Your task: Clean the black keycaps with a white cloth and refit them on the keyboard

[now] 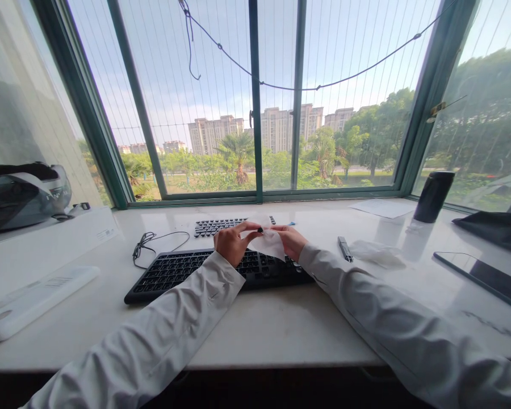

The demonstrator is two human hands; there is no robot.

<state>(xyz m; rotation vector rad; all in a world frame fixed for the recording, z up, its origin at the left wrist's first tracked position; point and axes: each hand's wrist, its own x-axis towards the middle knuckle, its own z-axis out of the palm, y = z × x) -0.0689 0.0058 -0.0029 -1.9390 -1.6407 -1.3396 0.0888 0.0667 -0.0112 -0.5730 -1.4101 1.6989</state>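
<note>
Head view, left to right. Far left of the fingers: dark helmet (pixel 23 193) on a white box (pixel 46 241), flat white device (pixel 29 301) nearer the desk edge. Just left of the fingers: coiled black cable (pixel 147 244). Under both hands: black keyboard (pixel 187 272), with a second keyboard (pixel 215 226) just beyond the fingertips. Left hand (pixel 232 243) curled, thumb and forefinger pinching a small dark piece, probably a keycap (pixel 260 229), against a white wipe (pixel 269 241). Right hand (pixel 292 240) pinching the wipe's other edge, fingers pressed together, wipe hanging between the two hands above the keys. Just right of the fingers: black pen (pixel 344 249), then a crumpled clear wrapper (pixel 377 254). Farther right: black tumbler (pixel 433 196) with a sheet of paper (pixel 383 207) beside it, dark tablet (pixel 485 278) at the desk's near right.

Risk, as a judgement: small piece held only by fingertips through thin, possibly damp wipe; loose pinch or a hard rub likely to flick it down among the keys or off the desk edge. Wipe dragging on the keys below, pressing them unintended, also possible.
</note>
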